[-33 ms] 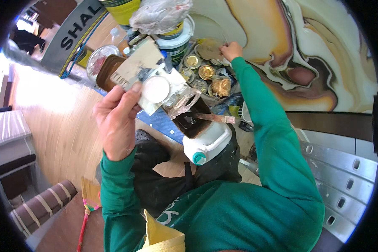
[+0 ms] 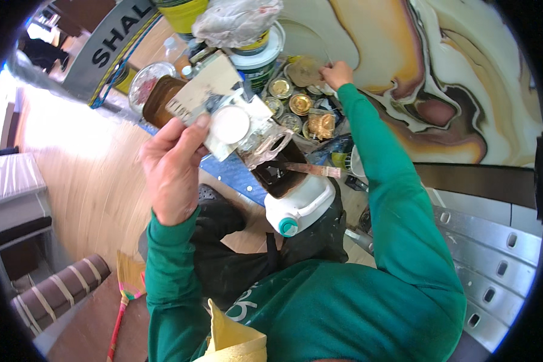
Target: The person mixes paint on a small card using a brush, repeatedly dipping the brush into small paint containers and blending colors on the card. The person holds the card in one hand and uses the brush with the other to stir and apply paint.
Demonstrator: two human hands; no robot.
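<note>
From where I sit, I watch the left hand (image 2: 174, 166) raised over the floor (image 2: 90, 175), clamped on a pale card (image 2: 208, 87): the thumb lies flat along its near edge, and the other fingers are folded underneath. A white disc (image 2: 230, 124) sits on the card just beside the thumb tip, and dark smears mark the card's face. Beyond the card, on its left, I see a brown tub (image 2: 163, 99), partly covered by it.

My view has the right hand (image 2: 336, 75) stretched well forward, fingers drawn together in a pinch near the marbled panel (image 2: 434, 111). Something thin seems to rise from the fingertips, but it is too fine for me to name. A round, dull-gold lid (image 2: 304, 71) lies just left of those fingers; I cannot tell whether they touch it.

Between the two arms, small jars (image 2: 300, 104) stand in a cluster, some gold-topped. Nearer the person's lap, a dark-lined container (image 2: 276, 181) has a paintbrush (image 2: 314, 170) slanting across its opening, with a white jug (image 2: 301, 205) close against it. Behind the card I make out a white-rimmed bucket (image 2: 256, 60) under a crumpled plastic bag (image 2: 235, 23).
</note>
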